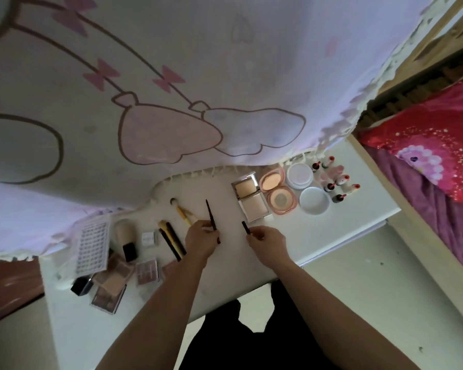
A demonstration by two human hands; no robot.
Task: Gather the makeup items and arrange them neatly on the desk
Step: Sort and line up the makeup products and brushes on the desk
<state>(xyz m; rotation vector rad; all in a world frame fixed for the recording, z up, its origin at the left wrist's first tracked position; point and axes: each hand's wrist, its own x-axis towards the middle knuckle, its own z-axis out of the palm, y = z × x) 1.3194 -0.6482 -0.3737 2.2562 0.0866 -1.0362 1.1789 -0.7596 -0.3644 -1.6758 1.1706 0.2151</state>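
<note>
White desk (225,265): L hand (201,240) grip holds pencil (211,217) (tip up).

- Overall exposure: dim and soft; colours are muted, with a slight violet cast.
- Light passes diffusely through the curtain (171,76) filling the upper frame; its upper centre and upper right are the brightest areas.
- Desk (225,268): evenly lit, no glare; only faint, soft-edged shadows beside items.
- Lower centre: near-black region between the forearms, with no detail.
- Wide-angle distortion: straight edges at right and lower left bow and slant.
- Focus: soft throughout; items at lower left show smear, and the far left edge is blurred.
- Red bedding (425,156) at right is the most saturated area.
</note>
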